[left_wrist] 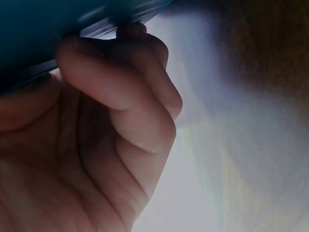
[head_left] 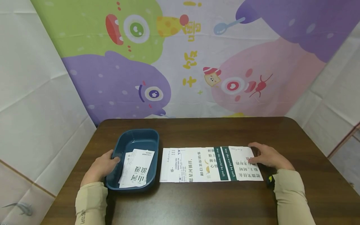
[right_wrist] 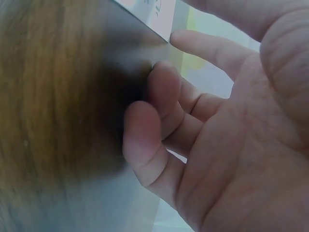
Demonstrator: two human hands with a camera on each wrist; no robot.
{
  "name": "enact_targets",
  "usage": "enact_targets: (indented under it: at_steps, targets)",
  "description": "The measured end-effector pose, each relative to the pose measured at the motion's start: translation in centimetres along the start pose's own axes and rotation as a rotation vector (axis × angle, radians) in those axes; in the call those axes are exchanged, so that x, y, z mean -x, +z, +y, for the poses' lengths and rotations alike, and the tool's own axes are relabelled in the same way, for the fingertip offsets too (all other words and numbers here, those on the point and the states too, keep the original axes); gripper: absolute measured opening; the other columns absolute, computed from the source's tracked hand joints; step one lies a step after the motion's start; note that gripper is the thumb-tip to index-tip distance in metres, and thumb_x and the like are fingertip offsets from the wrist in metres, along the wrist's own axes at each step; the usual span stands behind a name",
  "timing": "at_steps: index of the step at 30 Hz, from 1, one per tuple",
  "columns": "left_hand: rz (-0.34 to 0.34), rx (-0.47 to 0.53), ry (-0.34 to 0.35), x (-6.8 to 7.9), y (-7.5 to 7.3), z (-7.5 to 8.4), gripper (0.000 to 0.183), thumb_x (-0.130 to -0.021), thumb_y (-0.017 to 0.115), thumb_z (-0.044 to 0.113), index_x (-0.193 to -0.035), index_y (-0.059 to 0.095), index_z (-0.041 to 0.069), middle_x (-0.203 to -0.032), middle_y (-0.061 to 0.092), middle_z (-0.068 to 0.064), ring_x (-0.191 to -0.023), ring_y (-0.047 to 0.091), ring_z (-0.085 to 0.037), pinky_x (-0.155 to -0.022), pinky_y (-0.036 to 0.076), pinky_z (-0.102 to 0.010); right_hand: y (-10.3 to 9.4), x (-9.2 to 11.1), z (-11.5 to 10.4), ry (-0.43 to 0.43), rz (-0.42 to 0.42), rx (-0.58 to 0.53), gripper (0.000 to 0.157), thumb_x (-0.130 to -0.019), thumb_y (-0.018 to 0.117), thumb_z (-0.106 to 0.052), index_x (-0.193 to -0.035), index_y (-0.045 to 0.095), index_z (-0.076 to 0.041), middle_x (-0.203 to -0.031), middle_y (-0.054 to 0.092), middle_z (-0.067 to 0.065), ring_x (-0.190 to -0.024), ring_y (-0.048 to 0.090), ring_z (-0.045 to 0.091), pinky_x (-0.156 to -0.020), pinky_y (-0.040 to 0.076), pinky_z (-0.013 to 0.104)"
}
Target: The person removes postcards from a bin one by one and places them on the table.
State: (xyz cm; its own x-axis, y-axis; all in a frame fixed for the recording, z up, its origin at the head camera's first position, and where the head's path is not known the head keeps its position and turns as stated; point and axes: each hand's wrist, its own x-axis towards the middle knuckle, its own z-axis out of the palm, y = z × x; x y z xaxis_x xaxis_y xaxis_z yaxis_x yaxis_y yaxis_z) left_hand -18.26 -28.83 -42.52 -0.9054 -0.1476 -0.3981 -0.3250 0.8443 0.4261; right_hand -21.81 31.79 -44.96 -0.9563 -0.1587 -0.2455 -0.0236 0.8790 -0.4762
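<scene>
My left hand (head_left: 99, 167) grips the left rim of a dark blue plastic tray (head_left: 155, 137), thumb over the edge and fingers curled against the outer wall. In the left wrist view those fingers (left_wrist: 140, 106) press up to the tray wall (left_wrist: 34, 34). Inside the tray lie a few white printed cards (head_left: 137, 168). On the table, overlapping cards (head_left: 197, 165) run in a row to the right of the tray. My right hand (head_left: 271, 157) is at the row's rightmost card (head_left: 242, 165), thumb over its right side, index finger by its far corner.
The brown wooden table (head_left: 197, 203) has rounded far corners. Behind it hangs a cartoon-printed cloth (head_left: 191, 103), with white panels (head_left: 42, 78) at the sides. A dark band with a yellow-green mark (head_left: 270, 181) sits at the right wrist.
</scene>
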Motion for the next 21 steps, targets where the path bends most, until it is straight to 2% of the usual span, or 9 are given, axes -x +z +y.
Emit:
enact_targets:
  at_steps: [10,21]
  targets:
    - [0.005,-0.001,0.005,0.08,-0.06,0.05,0.062,-0.104,0.037,0.031,-0.155,0.027,-0.003,-0.153,0.037,-0.037,-0.135,0.043,-0.059,-0.105,0.042,-0.071,-0.19,0.10,-0.04,0.002,-0.005,-0.014,0.074,-0.083,0.081,-0.031,-0.144,0.049,-0.004,-0.102,0.059,0.016,-0.091,0.053,0.029,-0.072,0.044,0.038]
    - [0.011,0.002,0.019,0.06,-0.06,0.06,0.060,-0.104,0.037,0.031,-0.153,0.030,-0.002,-0.151,0.039,-0.037,-0.132,0.046,-0.058,-0.103,0.044,-0.070,-0.25,0.23,-0.05,0.021,-0.004,-0.038,0.079,-0.084,0.080,-0.036,-0.146,0.045,0.000,-0.102,0.057,0.017,-0.091,0.053,0.029,-0.073,0.045,0.037]
